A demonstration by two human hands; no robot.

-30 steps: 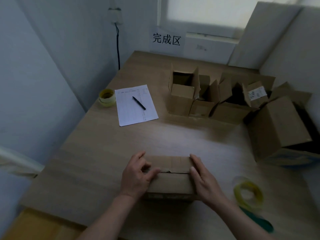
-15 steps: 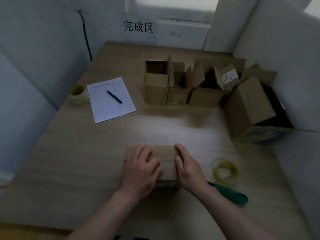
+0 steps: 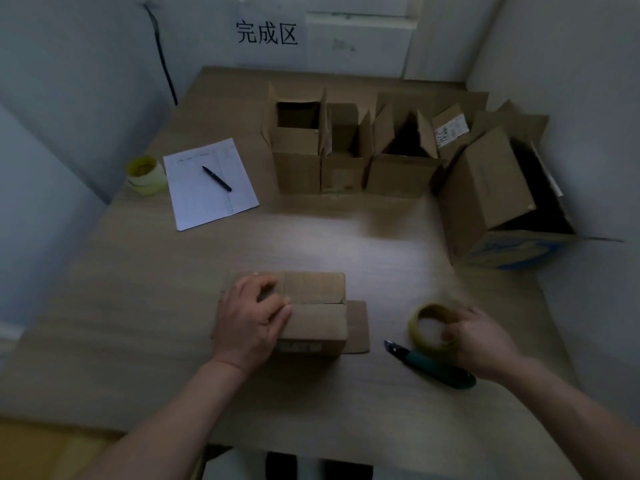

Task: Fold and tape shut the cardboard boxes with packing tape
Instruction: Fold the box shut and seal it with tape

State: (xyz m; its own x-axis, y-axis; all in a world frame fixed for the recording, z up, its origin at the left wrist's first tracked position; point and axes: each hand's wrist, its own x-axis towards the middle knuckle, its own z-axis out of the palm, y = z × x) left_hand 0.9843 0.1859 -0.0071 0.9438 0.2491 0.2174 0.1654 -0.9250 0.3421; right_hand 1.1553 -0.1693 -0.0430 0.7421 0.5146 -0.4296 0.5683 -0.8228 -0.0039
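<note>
Pale wooden tabletop (image 3: 145,306) between grey walls carries a small brown cardboard box (image 3: 311,313) pressed flat-fingered by the left hand (image 3: 252,323), while the right hand (image 3: 481,341) grips a yellow tape roll (image 3: 424,325).

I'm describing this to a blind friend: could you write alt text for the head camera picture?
A person's left hand presses down the folded flaps of a small cardboard box on a wooden table, while the right hand grips a yellowish tape roll beside a green utility knife. Farther back stand open boxes, a paper sheet with a pen, and a second tape roll.
</note>
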